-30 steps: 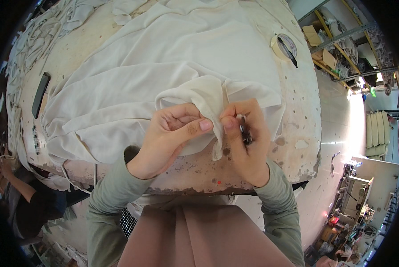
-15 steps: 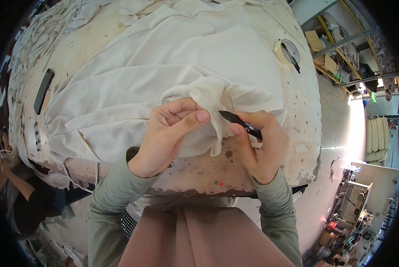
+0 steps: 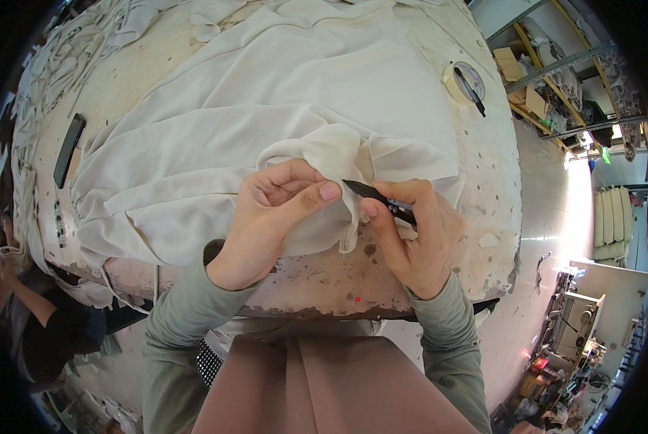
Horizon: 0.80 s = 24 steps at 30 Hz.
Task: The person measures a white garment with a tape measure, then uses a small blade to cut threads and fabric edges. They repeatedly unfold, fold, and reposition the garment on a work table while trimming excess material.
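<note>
Left hand (image 3: 266, 220) pinches off-white cloth (image 3: 338, 79) spreading toward twelve o'clock | right hand (image 3: 425, 235), three o'clock, clamps black pointed tool (image 3: 371, 194), tip at cloth | a slip, I judge, could nick fabric or left thumb (image 3: 324, 192) | tape roll (image 3: 453, 87), two o'clock

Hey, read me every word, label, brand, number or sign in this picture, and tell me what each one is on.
No text can be read.
Cream, ring-shaped roll of tape: markings on its inner ring, too small to read.
Slim black handheld tool in the right hand: pale marks, too small to tell if they are letters.
Soft off-white cloth: no text visible.
</note>
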{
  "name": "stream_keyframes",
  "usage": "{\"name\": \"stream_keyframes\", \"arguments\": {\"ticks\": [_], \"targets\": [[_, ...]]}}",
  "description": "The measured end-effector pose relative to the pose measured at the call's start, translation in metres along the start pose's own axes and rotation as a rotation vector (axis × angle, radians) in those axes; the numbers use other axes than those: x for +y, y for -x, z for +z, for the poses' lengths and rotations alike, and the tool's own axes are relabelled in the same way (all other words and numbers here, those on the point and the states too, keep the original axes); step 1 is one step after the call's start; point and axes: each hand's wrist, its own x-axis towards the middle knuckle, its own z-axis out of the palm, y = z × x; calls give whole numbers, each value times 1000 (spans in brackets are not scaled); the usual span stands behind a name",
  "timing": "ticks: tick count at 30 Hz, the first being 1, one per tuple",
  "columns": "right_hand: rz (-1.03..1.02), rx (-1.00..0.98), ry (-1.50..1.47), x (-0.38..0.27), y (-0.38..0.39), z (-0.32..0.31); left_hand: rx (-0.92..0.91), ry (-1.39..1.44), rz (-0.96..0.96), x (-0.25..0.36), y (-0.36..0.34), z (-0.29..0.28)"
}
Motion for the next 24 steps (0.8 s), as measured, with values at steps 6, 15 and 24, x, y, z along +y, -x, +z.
{"name": "stream_keyframes", "arguments": {"ticks": [6, 15, 24], "targets": [[358, 75, -408, -6, 3, 2, -18, -96, 65, -4, 1, 1], [-45, -19, -96, 3, 5, 9, -39, -194, 90, -12, 4, 2], [580, -137, -762, -2, 7, 9, -58, -149, 34, -11, 5, 1]]}}
